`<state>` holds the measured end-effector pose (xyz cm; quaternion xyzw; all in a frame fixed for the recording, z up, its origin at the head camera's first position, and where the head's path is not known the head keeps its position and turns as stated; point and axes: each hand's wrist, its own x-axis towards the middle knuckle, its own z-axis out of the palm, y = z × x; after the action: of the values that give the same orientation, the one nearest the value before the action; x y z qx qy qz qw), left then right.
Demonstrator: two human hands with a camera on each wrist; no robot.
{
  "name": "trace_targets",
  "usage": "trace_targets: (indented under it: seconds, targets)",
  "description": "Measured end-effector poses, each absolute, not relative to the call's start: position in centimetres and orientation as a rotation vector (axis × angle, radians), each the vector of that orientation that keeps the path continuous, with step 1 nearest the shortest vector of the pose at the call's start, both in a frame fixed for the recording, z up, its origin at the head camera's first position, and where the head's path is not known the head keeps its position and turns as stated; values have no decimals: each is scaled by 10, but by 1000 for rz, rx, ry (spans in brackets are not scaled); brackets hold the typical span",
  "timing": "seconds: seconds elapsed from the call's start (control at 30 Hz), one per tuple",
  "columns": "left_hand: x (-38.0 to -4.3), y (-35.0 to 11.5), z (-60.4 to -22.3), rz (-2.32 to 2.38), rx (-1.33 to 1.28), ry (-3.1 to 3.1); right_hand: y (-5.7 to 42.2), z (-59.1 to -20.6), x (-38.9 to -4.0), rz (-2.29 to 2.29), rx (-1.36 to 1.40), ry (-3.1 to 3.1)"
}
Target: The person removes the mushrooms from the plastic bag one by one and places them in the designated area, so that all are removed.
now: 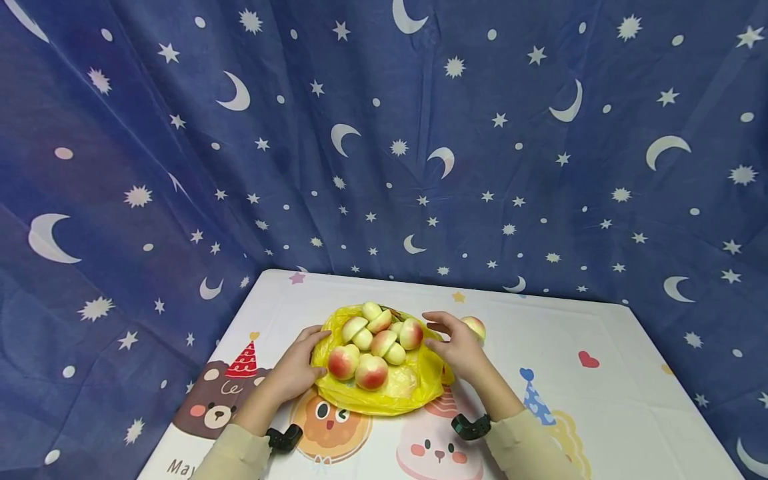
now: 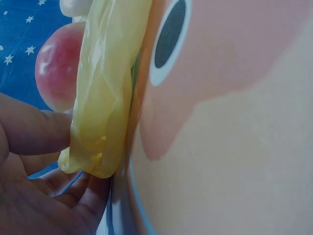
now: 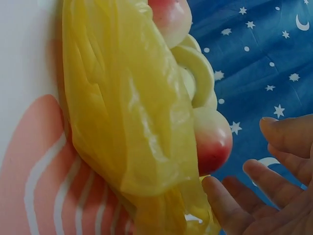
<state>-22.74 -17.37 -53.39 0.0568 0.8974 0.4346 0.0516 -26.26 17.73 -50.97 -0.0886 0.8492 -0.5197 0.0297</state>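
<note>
A yellow plastic bag (image 1: 384, 403) lies spread on the table with its mouth up. In it sit several pale yellow-green toy mushrooms (image 1: 382, 343), their rounded caps blushed red. At the bag's left side, my left hand (image 1: 298, 363) holds the edge; the left wrist view shows the yellow plastic between thumb and fingers. Beside the right edge, my right hand (image 1: 461, 348) has its fingers spread apart and grips nothing. One fingertip (image 3: 215, 188) is close to the plastic; whether it touches, I cannot tell. Behind this hand, a round pale and red piece (image 1: 475, 327) lies outside the bag, partly hidden.
The white tablecloth (image 1: 624, 400) carries printed cartoon figures, a heart and stars. A dark blue curtain (image 1: 384, 167) with moons and stars hangs behind the table and along its left. Black bands (image 1: 285, 438) sit on both wrists.
</note>
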Motion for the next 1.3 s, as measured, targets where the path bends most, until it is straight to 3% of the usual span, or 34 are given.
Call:
trace_targets:
  seconds: [1.3]
  targets:
    - [-226, -175, -533, 1291, 193, 2746, 152, -531, -283, -1646, -99, 2593]
